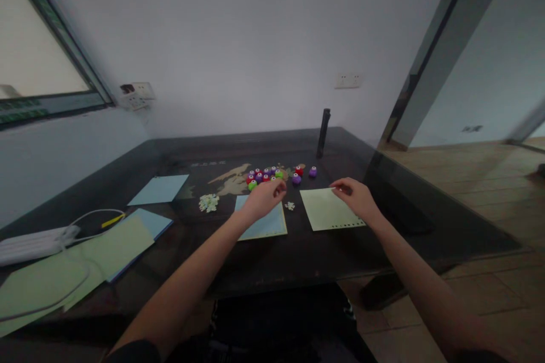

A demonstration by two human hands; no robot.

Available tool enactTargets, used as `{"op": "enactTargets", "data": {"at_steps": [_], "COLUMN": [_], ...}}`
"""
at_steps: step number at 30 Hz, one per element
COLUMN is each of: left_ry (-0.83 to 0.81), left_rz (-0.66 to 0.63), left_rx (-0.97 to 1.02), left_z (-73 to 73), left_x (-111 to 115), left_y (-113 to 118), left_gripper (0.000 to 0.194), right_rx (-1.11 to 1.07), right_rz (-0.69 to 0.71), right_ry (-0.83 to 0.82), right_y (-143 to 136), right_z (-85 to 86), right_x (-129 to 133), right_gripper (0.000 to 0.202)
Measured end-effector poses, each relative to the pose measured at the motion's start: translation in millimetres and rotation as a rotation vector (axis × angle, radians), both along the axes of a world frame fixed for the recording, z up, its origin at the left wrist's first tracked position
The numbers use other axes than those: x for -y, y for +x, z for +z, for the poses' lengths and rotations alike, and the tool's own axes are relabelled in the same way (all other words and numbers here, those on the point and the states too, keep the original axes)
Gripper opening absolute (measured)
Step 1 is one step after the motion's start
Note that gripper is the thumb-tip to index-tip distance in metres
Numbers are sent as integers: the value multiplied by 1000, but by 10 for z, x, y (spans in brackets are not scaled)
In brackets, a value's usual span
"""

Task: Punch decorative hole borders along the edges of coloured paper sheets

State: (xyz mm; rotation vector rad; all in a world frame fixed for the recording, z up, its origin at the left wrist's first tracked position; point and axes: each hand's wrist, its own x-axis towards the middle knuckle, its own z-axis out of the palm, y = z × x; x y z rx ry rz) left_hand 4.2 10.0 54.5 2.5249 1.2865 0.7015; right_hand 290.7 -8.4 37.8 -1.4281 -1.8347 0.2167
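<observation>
Balls [259, 177]: beyond left hand [266, 197], hold unclear
Blue sheet [269, 224]: beneath it
Pale-yellow sheet [322, 210]: under right hand [356, 197], grip unclear

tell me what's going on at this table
The person's left hand is above a blue sheet, near a cluster of round coloured pieces, and the right hand is over a pale green sheet on the dark table. Whether either holds anything is unclear. A small pale pile lies between the sheets.
</observation>
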Motion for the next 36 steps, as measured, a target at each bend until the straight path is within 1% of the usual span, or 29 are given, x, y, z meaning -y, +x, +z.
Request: {"op": "enactTargets", "data": {"at_steps": [1, 3, 5, 6, 7, 9, 12, 15, 21, 25, 31, 36], "left_ry": [8, 7, 16, 21, 10, -19, -66, -94, -117, -112, -68, -44], "left_rz": [63, 145, 195, 216, 230, 227, 213, 231, 256, 258, 267, 280], "left_rx": [-8, -36, -38, -32, -43, -95, -180, -224, -254, -285, -319, -270], "left_z": [-44, -163, -286, -337, -378, -423, -431, -421, -396, -357, -327, -337], "left_x": [-58, -162, -237, -261, -277, -287, -272, -257, -249, -220, -187, -200], "left_y": [-169, -480, -715, -795, -852, -905, -907, -894, -881, -862, -846, -841], "left_gripper": [13, 13, 14, 16, 18, 23, 37, 48, 51, 51, 49, 49], "right_rx": [-6, -22, 6, 41, 98, 232, 404, 470, 560, 584, 494, 399], "right_rz": [49, 136, 230, 266, 293, 289, 253, 247, 253, 257, 276, 268], "right_ry": [-13, -27, -48, -66, -94, -137, -182, -179, -132, -114, -72, -71], "right_y": [-119, -392, -694, -845, -990, -1244, -1478, -1536, -1499, -1508, -1495, -1504], "right_z": [54, 137, 170, 167, 152, 91, -37, -146, -239, -267, -279, -299], "right_x": [-12, -61, -140, -188, -238, -333, -427, -456, -474, -495, -491, -488], "right_gripper": [13, 13, 14, 14, 16, 19, 28, 37, 43, 41, 40, 36]}}
